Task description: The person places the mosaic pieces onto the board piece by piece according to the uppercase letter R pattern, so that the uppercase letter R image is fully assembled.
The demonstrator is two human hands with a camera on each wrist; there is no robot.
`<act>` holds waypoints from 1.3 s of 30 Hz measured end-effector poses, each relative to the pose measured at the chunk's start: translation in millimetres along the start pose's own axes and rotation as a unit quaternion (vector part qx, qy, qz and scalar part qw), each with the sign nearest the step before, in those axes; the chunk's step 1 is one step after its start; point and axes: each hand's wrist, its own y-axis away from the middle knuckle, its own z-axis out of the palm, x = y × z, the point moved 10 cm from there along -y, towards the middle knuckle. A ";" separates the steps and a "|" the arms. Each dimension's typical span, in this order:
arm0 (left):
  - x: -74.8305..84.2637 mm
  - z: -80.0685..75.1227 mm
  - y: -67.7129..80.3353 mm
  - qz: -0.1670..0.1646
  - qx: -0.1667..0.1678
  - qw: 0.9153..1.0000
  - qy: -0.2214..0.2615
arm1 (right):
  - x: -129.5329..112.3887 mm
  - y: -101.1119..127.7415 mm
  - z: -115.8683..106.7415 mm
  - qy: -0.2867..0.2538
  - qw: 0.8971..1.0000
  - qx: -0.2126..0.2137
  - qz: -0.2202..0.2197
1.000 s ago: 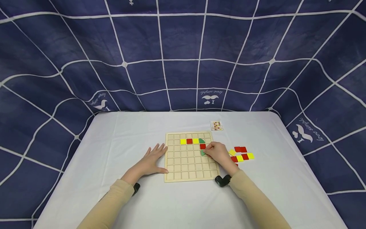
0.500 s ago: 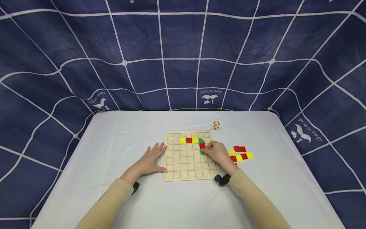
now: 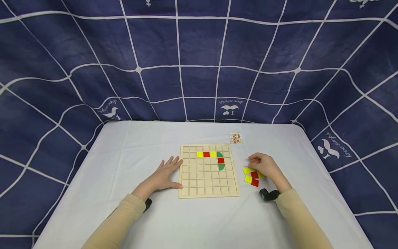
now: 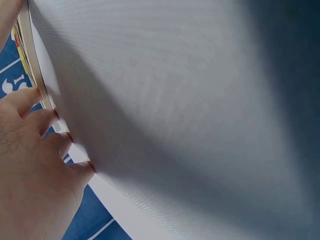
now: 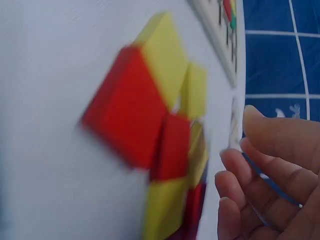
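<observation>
My left hand (image 3: 163, 176) lies spread at the left edge of a pale wooden grid board (image 3: 205, 191), fingertips and thumb touching its side. On the board, a yellow tile (image 3: 199, 154), a red tile (image 3: 206, 154), another yellow tile (image 3: 212, 154) and a green quarter-round piece (image 3: 219, 154) form a row. Below that green piece sit a red tile (image 3: 220, 160) and a second green rounded piece (image 3: 221, 167). My right hand (image 3: 264, 165) hovers by the loose red and yellow tiles (image 3: 254, 175); in the right wrist view its loosely bent fingers (image 5: 235, 167) hold nothing.
A small printed pattern card (image 3: 235, 138) lies behind the board's far right corner. White cloth (image 3: 149, 224) covers the table, and a dark blue curtain with white lines (image 3: 199, 83) hangs behind and at both sides.
My right hand has left the lower green piece on the board and moved right to the loose tiles. That piece is now fully visible in its cell. My left hand stays put.
</observation>
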 end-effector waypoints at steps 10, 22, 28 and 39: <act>-0.2 1.1 -0.3 -0.002 -0.001 1.000 -0.002 | 17.4 8.8 4.4 0.039 0.999 0.018 0.004; -3.1 3.4 -0.3 -0.007 -0.009 1.000 -0.008 | 7.3 8.1 5.9 0.066 0.998 0.017 0.002; -2.8 1.5 0.7 -0.005 -0.004 1.000 -0.011 | 4.2 5.5 4.3 0.044 0.999 0.015 0.009; -1.0 2.5 -0.5 0.000 -0.002 1.000 -0.006 | -42.9 -1.3 12.8 -0.036 0.996 0.040 -0.067</act>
